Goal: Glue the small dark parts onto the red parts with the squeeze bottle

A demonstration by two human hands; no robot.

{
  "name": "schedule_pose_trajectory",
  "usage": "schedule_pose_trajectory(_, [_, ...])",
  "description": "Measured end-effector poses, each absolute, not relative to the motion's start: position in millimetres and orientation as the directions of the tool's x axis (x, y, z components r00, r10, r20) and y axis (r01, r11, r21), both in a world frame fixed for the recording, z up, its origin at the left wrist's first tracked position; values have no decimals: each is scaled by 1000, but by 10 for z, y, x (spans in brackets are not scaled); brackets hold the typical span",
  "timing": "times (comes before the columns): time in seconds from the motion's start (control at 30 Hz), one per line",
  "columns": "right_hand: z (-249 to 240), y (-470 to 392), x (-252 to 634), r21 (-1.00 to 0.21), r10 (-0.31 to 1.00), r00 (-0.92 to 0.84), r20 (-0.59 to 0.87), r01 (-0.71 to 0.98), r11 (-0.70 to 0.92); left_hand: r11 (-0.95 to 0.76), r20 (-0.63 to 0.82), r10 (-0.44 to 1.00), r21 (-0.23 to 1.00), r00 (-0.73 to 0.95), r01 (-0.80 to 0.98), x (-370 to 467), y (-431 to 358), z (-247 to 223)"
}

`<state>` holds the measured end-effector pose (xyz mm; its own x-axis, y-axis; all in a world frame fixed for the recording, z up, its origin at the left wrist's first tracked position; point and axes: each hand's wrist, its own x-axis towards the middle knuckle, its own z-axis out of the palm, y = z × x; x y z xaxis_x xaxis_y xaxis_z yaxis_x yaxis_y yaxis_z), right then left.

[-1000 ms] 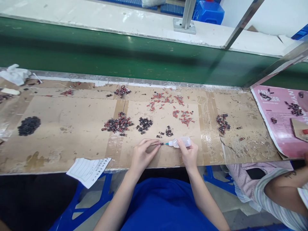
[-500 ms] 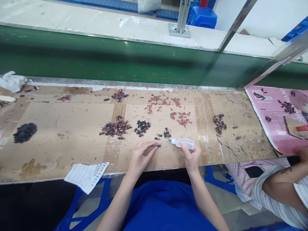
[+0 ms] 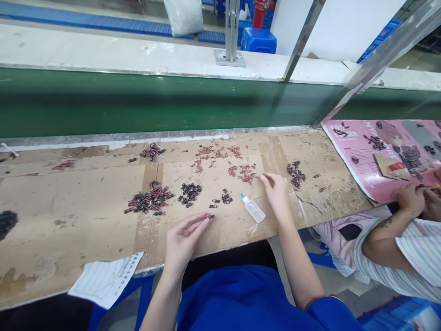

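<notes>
My left hand pinches a small black part between thumb and fingertips, just above the cardboard. My right hand is closed, its fingertips together at the right edge of a scatter of small red pieces; whether one is between them is too small to make out. Between my hands, a translucent squeeze bottle with a blue-green tip lies on its side. A few loose black parts and a small cluster of black parts lie beyond my left fingertips.
Left of centre are a black pile and a mixed red-and-black pile. Another black pile lies right of my hand. A paper sheet overhangs the front edge. At right, a co-worker's hands are over a pink poster.
My right hand has let go of the bottle, now lying on the cardboard, and has moved forward to the red pieces. My left hand still holds the black part. The view has shifted right.
</notes>
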<state>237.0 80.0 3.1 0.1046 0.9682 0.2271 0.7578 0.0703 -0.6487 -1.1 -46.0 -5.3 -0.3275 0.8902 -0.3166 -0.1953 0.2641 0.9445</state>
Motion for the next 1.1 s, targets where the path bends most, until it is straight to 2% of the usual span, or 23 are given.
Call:
schedule_pose_trajectory(0.13, [-8,1040,2325,-579,982,92,166,815,22,253,-310,877,947,-366,-196,64,-422,1])
schedule_pose_trajectory(0.23, [54,1011,2273,-643,984,120,134,765,-6,226,-291,873,953,-391,-203,142,-386,60])
schedule_pose_trajectory(0.33, [192,789,2179,-852,989,133,58,523,-21,193,-259,881,961,-395,-200,217,-352,139])
schedule_pose_trajectory(0.4, [298,556,2068,-945,998,48,-28,324,-42,165,-230,888,968,-397,-191,259,-336,199])
schedule_pose_trajectory(0.47, [388,313,1930,-978,988,-100,-121,182,-101,135,-199,892,974,-407,-182,295,-329,257])
schedule_pose_trajectory(0.57, [466,55,1755,-983,965,-189,-182,61,-174,94,-151,898,983,-413,-156,334,-340,326])
schedule_pose_trajectory(0.83, [487,1,1706,-974,953,-215,-215,-31,-226,65,-96,928,993,-359,-98,339,-395,387])
schedule_pose_trajectory(1.1, [487,-50,1726,-968,957,-169,-238,-38,-247,40,-75,919,994,-387,-98,372,-431,389])
